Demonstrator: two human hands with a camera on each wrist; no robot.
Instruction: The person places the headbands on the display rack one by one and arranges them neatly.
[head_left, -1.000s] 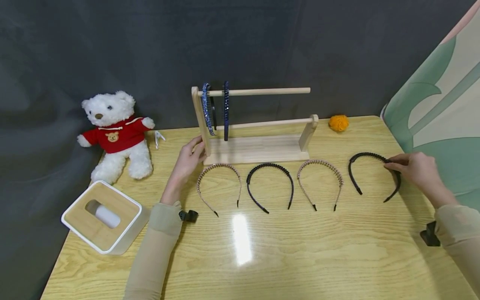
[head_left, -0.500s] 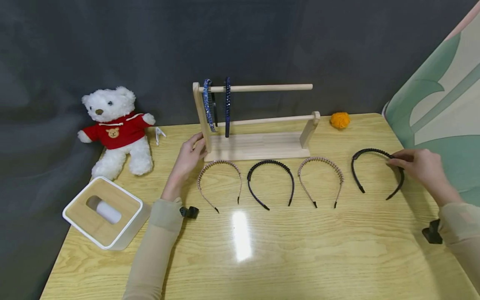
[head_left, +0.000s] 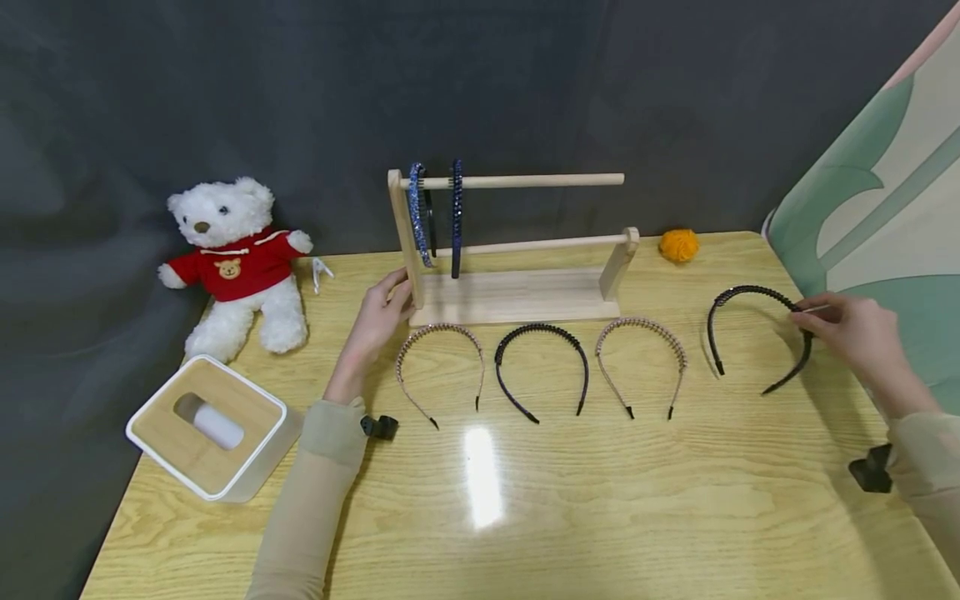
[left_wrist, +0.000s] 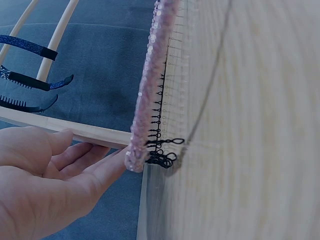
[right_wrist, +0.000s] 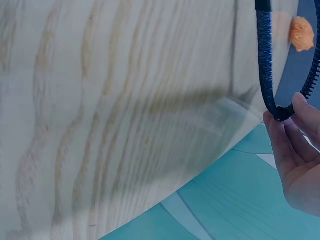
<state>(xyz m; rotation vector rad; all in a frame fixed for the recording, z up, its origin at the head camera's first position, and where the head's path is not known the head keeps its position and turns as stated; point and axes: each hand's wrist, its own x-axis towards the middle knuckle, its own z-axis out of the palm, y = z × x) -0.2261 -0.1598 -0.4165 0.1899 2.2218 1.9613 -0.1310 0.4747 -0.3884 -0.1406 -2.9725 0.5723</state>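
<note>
My left hand [head_left: 377, 318] grips the left upright of a wooden headband rack [head_left: 517, 297]; in the left wrist view the thumb lies along the wooden post [left_wrist: 95, 134], fingers behind it. On the rack's upper rod hang a glittery blue headband [head_left: 417, 217] and a dark blue beaded headband [head_left: 457, 221]. At the right, my right hand [head_left: 858, 332] pinches a black beaded headband [head_left: 750, 289] by its right side, just over the table. A pink headband [head_left: 438, 326], a dark headband [head_left: 538, 328] and another pink headband [head_left: 641, 322] lie in a row before the rack.
A white teddy bear [head_left: 243, 271] in a red hoodie sits at the left behind a wood-topped tissue box [head_left: 255, 462]. A small white clip [head_left: 321, 273] lies beside the bear. An orange yarn ball [head_left: 678, 246] rests near the table's back edge.
My right hand has moved slightly right, lifting and tilting the black headband off the tabletop. The left hand keeps its grip on the rack.
</note>
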